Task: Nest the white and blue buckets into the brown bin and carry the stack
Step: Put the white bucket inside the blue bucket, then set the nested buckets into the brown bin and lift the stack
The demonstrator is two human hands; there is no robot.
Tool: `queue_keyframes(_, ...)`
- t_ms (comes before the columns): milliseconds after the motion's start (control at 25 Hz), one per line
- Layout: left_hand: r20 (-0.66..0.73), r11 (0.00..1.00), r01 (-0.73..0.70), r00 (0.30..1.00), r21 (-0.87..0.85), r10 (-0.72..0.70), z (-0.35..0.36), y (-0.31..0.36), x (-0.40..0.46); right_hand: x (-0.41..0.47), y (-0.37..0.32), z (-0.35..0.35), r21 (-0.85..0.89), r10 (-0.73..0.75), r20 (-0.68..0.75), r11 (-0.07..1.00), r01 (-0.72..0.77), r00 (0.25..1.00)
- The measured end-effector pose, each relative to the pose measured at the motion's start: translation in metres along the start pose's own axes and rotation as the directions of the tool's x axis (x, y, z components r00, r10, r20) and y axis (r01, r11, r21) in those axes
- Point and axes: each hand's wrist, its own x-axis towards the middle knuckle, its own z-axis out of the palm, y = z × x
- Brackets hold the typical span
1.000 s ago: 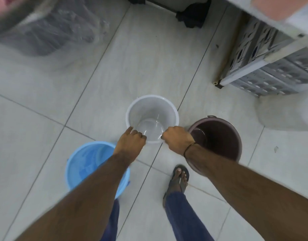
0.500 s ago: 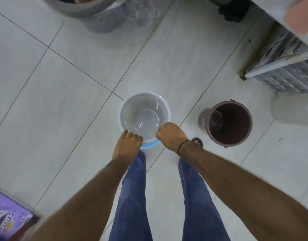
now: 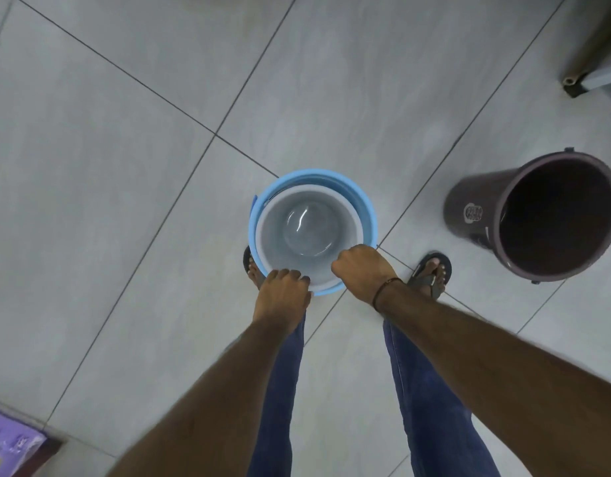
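The white bucket (image 3: 309,232) sits inside the blue bucket (image 3: 361,204), whose rim shows as a ring around it. Both stand on the tiled floor between my feet. My left hand (image 3: 285,290) grips the near rim of the white bucket on the left. My right hand (image 3: 362,268) is closed on the same rim on the right. The brown bin (image 3: 538,215) stands apart to the right, upright and empty, with a small label on its side.
My sandalled right foot (image 3: 431,273) is between the buckets and the brown bin. A purple packet (image 3: 8,445) lies at the bottom left corner. A furniture leg (image 3: 572,84) stands at the top right.
Both hands carried the white bucket left and lowered it into the blue bucket. The blue rim now shows all around it. The view shifted, so the brown bin appears farther right.
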Motion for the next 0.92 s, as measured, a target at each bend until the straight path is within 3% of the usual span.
queue_keyframes(120, -0.216, 0.991, 0.076, 0.971, -0.11, -0.099, -0.021, -0.016, 0.023, 0.01, 0.01, 0.004, 0.211, 0.156, -0.159, 0.97, -0.121, 0.975)
queue_keyframes(200, -0.391, 0.955, 0.216, 0.876, -0.204, -0.282, -0.039, -0.035, 0.049, 0.014, 0.024, 0.003, 0.465, 0.431, -0.272, 0.841, -0.275, 0.86)
queue_keyframes(240, -0.412, 0.92, 0.27, 0.832, -0.283, -0.371, -0.044, -0.047, 0.063, 0.017, 0.032, 0.007, 0.612, 0.597, -0.254, 0.708, -0.352, 0.761)
queue_keyframes(320, -0.266, 0.829, 0.331, 0.837, -0.45, -0.478, -0.05, -0.073, 0.088, 0.026, 0.048, 0.016, 0.865, 0.795, 0.052, 0.267, -0.425, 0.605)
queue_keyframes(360, -0.138, 0.785, 0.349, 0.869, -0.512, -0.476, -0.049, -0.084, 0.098, 0.032, 0.055, 0.022, 0.897, 0.763, 0.243, 0.058, -0.439, 0.599)
queue_keyframes(400, -0.027, 0.772, 0.354, 0.901, -0.528, -0.432, -0.046, -0.092, 0.106, 0.037, 0.059, 0.029, 0.885, 0.675, 0.383, -0.072, -0.46, 0.631)
queue_keyframes(440, 0.013, 0.798, 0.333, 0.926, -0.502, -0.378, -0.042, -0.099, 0.109, 0.041, 0.059, 0.036, 0.871, 0.588, 0.445, -0.108, -0.479, 0.676)
queue_keyframes(520, -0.026, 0.869, 0.271, 0.951, -0.414, -0.309, -0.041, -0.105, 0.104, 0.045, 0.054, 0.046, 0.882, 0.578, 0.399, -0.03, -0.47, 0.712)
queue_keyframes(560, -0.052, 0.885, 0.256, 0.953, -0.388, -0.298, -0.042, -0.105, 0.099, 0.044, 0.05, 0.05, 0.892, 0.613, 0.358, -0.001, -0.453, 0.704)
queue_keyframes(760, -0.114, 0.882, 0.231, 0.947, -0.411, -0.302, -0.096, -0.065, 0.062, -0.016, 0.065, 0.032, 0.926, 0.689, 0.308, -0.06, -0.372, 0.656)
queue_keyframes(920, -0.122, 0.918, 0.142, 0.972, -0.37, -0.199, -0.169, 0.003, 0.042, -0.109, 0.107, 0.009, 0.949, 0.761, 0.285, -0.139, -0.283, 0.582)
